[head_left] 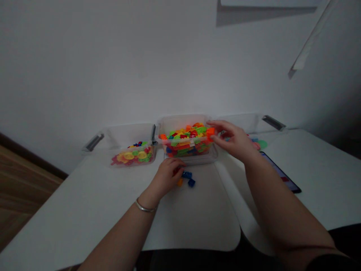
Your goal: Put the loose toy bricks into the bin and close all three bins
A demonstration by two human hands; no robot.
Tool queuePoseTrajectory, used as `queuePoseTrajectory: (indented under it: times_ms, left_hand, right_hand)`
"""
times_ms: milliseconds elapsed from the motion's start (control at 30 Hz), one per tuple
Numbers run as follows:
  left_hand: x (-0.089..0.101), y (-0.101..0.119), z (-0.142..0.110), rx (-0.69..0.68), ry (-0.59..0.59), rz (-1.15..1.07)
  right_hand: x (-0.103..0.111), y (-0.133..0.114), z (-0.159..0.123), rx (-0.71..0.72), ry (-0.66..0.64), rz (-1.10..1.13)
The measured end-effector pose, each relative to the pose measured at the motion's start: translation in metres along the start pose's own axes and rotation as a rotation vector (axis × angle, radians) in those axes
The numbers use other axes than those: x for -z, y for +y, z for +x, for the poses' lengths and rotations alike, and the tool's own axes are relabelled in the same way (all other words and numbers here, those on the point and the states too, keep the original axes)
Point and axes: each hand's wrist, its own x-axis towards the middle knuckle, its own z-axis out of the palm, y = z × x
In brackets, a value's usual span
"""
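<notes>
My right hand (234,137) is at the right rim of a clear plastic box (184,160) heaped with building blocks. An orange building block (210,133) sits between its thumb and fingers. On the table in front of the box, my left hand (170,173) curls its fingers around a red building block (176,171), mostly hidden by them. Just to the right of those fingers lie a blue block (187,174), a dark blue block (191,183) and a yellow-orange block (179,182).
A lower clear box (153,156) of colourful pieces stands on the left. Behind my right hand another clear container (239,122) is partly hidden, with a green round piece (263,144) by it. A tablet (280,173) lies on the right of the white table (208,218). A wall (141,67) rises behind.
</notes>
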Motion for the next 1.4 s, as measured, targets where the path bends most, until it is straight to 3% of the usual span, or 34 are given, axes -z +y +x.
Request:
queuePoseTrajectory:
  times_ms: [100,200,700,967,1200,1400]
  left_hand:
    - [0.0,0.0,0.0,0.008,-0.011,0.0]
    - [0.0,0.002,0.001,0.006,-0.008,-0.003]
    - [0.001,0.01,0.003,0.008,-0.009,0.004]
    - [0.001,0.011,0.004,0.009,-0.012,0.009]
    - [0.001,0.009,0.004,0.013,-0.021,0.008]
    - [0.002,0.009,0.003,0.037,-0.025,0.023]
  right_hand:
    - [-0.004,0.007,0.0,0.007,0.243,0.025]
    - [-0.012,0.015,0.0,0.016,0.343,-0.019]
    - [-0.037,0.024,-0.007,0.248,0.185,-0.476]
    - [-0.037,0.012,-0.01,0.208,0.132,-0.718]
    - [-0.032,0.003,-0.011,0.177,0.089,-0.706]
    - [-0.018,-0.006,-0.006,0.173,0.184,-0.557]
